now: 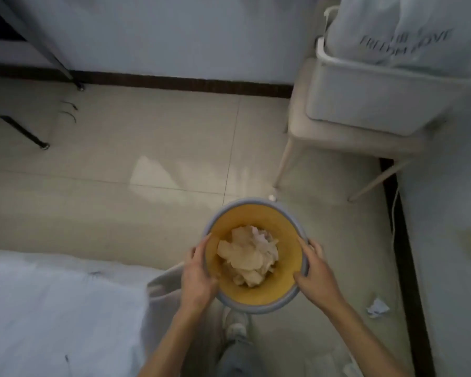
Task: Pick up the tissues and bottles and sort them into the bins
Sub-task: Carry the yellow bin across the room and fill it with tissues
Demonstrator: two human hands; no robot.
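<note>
The left hand [199,276] is clamped on the rim of the bin [252,200] at the bin's nine o'clock, fingers curled round the edge; the right hand [314,270] grips the same rim at three o'clock, fingers wrapped round the outside wall. Both bare forearms come up from six o'clock of the view; the round bin, grey outside and yellow inside, sits between the hands just below the centre of the view. Inside it, on the bottom, lies a heap of crumpled tissues [249,254], pale and bunched together. One more crumpled tissue [377,308] lies on the tiled floor [147,131] at about four o'clock from the bin, apart from it and near the dark skirting. A shoe [235,326] shows just under the bin at its six o'clock. At eight o'clock of the view is a white bed sheet [52,308]; at two o'clock stands a pale stool [337,137] bearing a white basket [365,99], with a light bag [405,31] with blurred lettering in it. A white cable [394,213] runs down the floor at three o'clock.
</note>
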